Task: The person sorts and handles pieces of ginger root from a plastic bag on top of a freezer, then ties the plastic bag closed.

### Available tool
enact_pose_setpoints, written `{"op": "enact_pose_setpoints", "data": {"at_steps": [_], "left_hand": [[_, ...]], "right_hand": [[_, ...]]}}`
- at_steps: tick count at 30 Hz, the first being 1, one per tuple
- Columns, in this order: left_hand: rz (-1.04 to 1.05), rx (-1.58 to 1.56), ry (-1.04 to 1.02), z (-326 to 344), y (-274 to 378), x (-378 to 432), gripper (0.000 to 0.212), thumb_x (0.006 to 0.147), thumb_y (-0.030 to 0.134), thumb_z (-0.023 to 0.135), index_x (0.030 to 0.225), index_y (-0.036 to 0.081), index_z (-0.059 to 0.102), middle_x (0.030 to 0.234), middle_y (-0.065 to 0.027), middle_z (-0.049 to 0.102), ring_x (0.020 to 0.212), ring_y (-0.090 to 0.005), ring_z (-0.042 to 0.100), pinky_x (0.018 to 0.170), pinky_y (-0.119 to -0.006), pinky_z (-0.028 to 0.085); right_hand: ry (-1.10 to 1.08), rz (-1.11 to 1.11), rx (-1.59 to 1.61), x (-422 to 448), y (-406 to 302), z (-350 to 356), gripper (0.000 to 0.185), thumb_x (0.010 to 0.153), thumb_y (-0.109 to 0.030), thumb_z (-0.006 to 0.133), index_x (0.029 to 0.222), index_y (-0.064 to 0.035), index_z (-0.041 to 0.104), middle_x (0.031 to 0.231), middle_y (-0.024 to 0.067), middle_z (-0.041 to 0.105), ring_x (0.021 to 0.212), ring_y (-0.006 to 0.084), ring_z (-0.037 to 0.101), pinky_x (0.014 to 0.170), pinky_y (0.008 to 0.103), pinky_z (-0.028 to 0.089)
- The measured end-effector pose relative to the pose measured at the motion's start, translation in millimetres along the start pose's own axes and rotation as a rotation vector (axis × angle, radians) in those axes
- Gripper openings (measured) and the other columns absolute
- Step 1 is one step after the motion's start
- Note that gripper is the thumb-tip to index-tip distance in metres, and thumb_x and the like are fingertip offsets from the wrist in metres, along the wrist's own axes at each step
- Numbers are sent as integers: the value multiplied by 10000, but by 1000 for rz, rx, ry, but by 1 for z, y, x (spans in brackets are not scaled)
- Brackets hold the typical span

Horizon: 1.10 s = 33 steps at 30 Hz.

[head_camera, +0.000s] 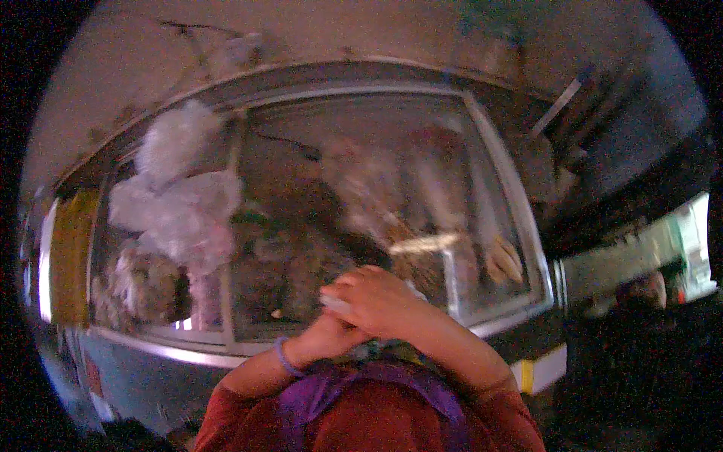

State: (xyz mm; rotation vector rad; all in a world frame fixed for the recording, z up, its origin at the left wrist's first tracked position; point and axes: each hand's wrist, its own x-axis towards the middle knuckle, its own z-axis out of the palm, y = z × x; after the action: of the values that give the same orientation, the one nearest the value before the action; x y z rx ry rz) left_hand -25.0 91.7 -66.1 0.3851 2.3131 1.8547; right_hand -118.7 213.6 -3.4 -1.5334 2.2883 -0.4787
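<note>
In front of my red-clad torso, my right hand [373, 302] lies over my left hand [333, 339]. The two touch, and the upper one hides much of the lower. Blur leaves it unclear whether either grips the other. A pale patch shows by the right fingers; what it is cannot be made out. A purple band circles my left wrist [288, 359]. Beyond my hands spreads a metal-framed glass case or window [234, 243], its panes full of blurred shapes and probable reflections.
At the left of the panes are a white fluffy thing [178, 141], whitish plastic-like bundles [181, 220] and a brownish clump [149, 282]. A yellow panel [76, 254] stands farther left. At lower right is a white box-like thing with a yellow stripe [545, 370]. Darkness obscures the far right.
</note>
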Motion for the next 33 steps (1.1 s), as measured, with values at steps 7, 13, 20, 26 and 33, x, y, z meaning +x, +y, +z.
{"op": "enact_pose_setpoints", "data": {"at_steps": [7,13,20,26,33], "left_hand": [[-327,-295,39,3,-14,-5,408,950,348,533,734,19,640,577,-17,547,546,-96,486,510,-284,422],[-328,-269,-25,-11,5,8,297,929,281,552,809,36,671,672,-34,619,604,-97,554,552,-276,452],[205,-187,-236,-14,1,9,219,828,162,593,1017,53,613,1041,-107,626,936,-249,616,776,-351,495],[359,296,-152,-12,14,1,338,784,128,571,1117,67,556,1013,-107,613,915,-277,618,770,-392,495],[555,705,115,3,-12,8,404,777,174,542,1172,87,543,1058,-86,570,886,-258,600,768,-370,493]], "right_hand": [[152,211,88,-58,-3,-5,339,774,-312,694,1032,-96,649,911,93,630,821,303,622,681,399,505],[338,-27,-114,-71,-15,11,205,719,-202,742,854,-81,646,819,59,641,732,278,629,604,372,511],[544,490,797,-71,11,24,124,827,-76,633,934,-31,590,845,82,646,767,135,610,684,275,495],[141,427,680,-74,30,37,239,777,-89,634,1014,-65,626,887,122,675,816,269,659,732,354,510],[-147,608,765,-78,44,34,329,748,-121,649,1075,-81,636,917,130,677,866,263,656,777,362,512]]}}
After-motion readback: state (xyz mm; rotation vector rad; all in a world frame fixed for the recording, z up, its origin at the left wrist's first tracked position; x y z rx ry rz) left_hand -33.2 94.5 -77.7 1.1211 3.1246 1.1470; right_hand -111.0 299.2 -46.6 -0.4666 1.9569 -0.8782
